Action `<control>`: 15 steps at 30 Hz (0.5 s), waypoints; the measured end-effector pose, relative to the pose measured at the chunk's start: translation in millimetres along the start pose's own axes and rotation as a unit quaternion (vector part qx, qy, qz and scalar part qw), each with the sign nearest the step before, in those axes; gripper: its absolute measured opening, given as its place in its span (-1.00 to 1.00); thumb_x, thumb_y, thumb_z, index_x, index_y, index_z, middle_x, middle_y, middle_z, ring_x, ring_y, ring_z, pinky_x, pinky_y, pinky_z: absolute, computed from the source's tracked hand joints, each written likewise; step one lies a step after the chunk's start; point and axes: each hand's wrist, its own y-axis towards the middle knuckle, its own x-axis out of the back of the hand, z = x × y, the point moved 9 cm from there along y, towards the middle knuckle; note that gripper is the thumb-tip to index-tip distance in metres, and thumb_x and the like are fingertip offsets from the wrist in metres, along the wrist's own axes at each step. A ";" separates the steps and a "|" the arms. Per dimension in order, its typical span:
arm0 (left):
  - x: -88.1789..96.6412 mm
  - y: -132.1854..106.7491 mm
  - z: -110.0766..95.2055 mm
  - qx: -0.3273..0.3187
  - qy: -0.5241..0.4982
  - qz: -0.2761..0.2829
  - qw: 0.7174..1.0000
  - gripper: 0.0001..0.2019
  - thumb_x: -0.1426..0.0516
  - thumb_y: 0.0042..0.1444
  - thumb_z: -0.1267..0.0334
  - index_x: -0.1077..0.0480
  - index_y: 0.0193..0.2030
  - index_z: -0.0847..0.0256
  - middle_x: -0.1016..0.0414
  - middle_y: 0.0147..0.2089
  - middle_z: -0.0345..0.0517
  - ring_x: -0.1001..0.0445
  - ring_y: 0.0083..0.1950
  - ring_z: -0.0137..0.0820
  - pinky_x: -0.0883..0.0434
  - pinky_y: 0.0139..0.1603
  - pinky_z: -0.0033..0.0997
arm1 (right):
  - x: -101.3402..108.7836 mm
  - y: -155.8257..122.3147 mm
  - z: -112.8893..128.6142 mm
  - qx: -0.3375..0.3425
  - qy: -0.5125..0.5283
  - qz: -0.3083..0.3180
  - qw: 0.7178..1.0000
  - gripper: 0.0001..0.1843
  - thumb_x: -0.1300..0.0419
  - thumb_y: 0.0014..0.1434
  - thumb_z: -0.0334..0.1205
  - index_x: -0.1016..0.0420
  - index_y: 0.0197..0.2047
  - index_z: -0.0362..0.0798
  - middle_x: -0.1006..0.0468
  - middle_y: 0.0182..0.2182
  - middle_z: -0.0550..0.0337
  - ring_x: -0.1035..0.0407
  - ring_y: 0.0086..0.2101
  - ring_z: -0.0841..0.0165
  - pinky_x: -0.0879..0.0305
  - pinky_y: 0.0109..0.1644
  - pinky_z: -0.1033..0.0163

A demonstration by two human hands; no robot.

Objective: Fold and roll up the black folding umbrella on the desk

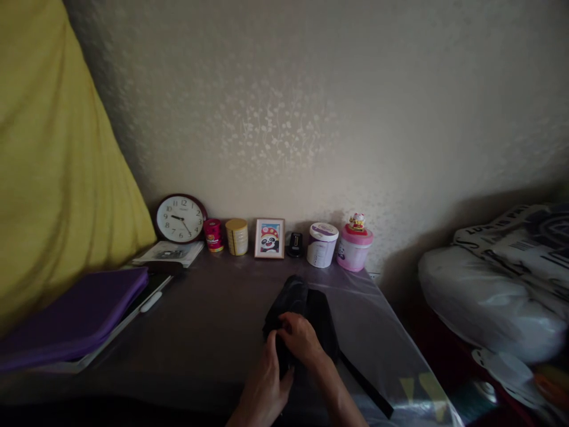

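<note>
A black bag (322, 314), soft and fabric-looking, lies at the front middle of the table, and a dark strap (367, 385) trails from it to the right. Its near left part is raised in my hands. My left hand (269, 379) grips that part from the near side, with the thumb pointing up. Just beyond, my right hand (300, 338) pinches the bag's edge close to the left thumb tip. The fingers of both hands are closed and partly hidden by the dark material. What exactly lies between the fingertips is too dark to make out.
Along the wall stand a clock (181, 218), a red can (214, 235), a yellow-lidded can (237, 237), a framed panda picture (269, 238), a small black device (295, 244) and two tubs (322, 245). A purple folder (75, 314) lies left; stuffed plastic bags (493, 296) sit right.
</note>
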 end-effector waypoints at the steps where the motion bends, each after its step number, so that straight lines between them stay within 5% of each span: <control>1: -0.1 2.5 -0.4 -0.003 -0.010 0.004 1.000 -0.31 0.05 0.07 0.27 0.34 0.28 0.36 -0.02 0.27 0.18 -0.23 0.17 -0.31 -0.22 0.08 -0.42 | 0.3 -1.9 4.0 0.012 -0.003 0.002 1.000 -0.75 -0.04 0.01 -0.34 -0.47 -0.26 -0.01 -0.53 -0.38 0.21 -0.39 -0.31 0.37 -0.19 -0.16 0.32; 7: -11.6 15.3 2.8 0.037 -0.041 0.053 0.997 -0.08 -0.05 -0.01 0.36 0.63 0.26 0.32 -0.39 0.02 0.06 -0.46 -0.13 -0.40 -0.30 -0.22 -0.57 | -0.4 -12.4 14.4 0.056 0.007 0.032 0.998 -0.74 0.00 -0.02 -0.42 -0.48 -0.40 0.01 -0.54 -0.42 0.26 -0.36 -0.33 0.40 -0.16 -0.19 0.35; 11: -14.5 16.6 6.6 0.078 -0.011 0.098 0.992 -0.16 -0.04 0.03 0.28 0.47 0.29 0.36 -0.49 -0.13 0.00 -0.49 -0.23 -0.36 -0.27 -0.33 -0.53 | 2.1 -20.2 18.8 0.112 0.029 0.028 0.993 -0.72 0.01 -0.11 -0.49 -0.47 -0.48 -0.01 -0.52 -0.49 0.29 -0.32 -0.36 0.42 -0.15 -0.17 0.34; 15: -11.4 17.0 3.2 0.062 -0.027 0.101 0.993 -0.22 -0.03 0.01 0.30 0.34 0.30 0.31 -0.47 -0.07 -0.01 -0.47 -0.17 -0.37 -0.27 -0.28 -0.55 | 9.3 -30.8 25.8 0.166 0.065 0.045 0.983 -0.65 0.03 -0.12 -0.52 -0.49 -0.42 0.04 -0.54 -0.44 0.33 -0.31 -0.32 0.42 -0.16 -0.12 0.31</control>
